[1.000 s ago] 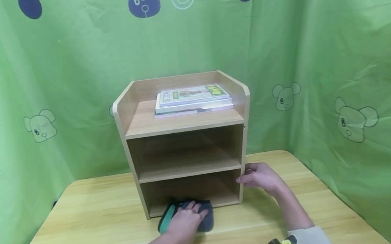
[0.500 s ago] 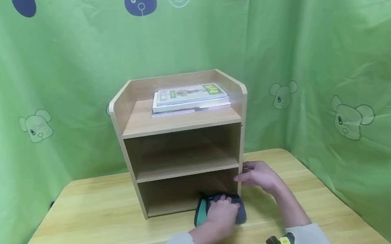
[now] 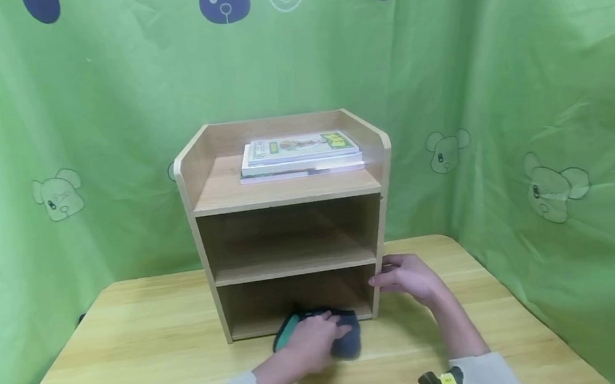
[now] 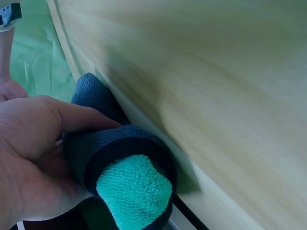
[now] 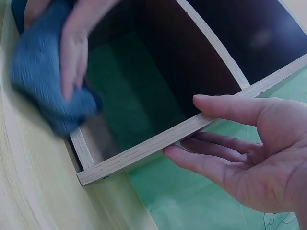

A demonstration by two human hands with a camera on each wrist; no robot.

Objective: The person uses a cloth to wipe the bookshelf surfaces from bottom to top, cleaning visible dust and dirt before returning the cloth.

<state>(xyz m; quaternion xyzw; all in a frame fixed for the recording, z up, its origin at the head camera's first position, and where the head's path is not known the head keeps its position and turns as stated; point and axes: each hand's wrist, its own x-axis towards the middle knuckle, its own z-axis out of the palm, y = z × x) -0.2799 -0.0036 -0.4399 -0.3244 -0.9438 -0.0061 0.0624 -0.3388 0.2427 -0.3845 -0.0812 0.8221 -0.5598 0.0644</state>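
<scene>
A folded dark blue cloth (image 3: 347,340) with a bright teal patch lies along the front edge of the bottom board of a small wooden shelf (image 3: 286,204). My left hand (image 3: 312,343) holds the cloth; in the left wrist view the thumb lies over its fold, and the teal side (image 4: 134,191) bulges out beside the hand. Most fingers of that hand are hidden under the cloth there. At the shelf's right side, my right hand (image 3: 409,278) grips the side panel (image 5: 144,146), thumb at its front edge and fingers against the outer face.
A stack of several books (image 3: 301,157) lies on the shelf's top board. Below it are two open compartments. The shelf stands on a light wooden table (image 3: 148,331), with a green patterned curtain (image 3: 111,112) behind and at both sides.
My left hand slid the cloth right along the bottom board's front edge to the right side panel, then back left to the middle. The right hand keeps its place.
</scene>
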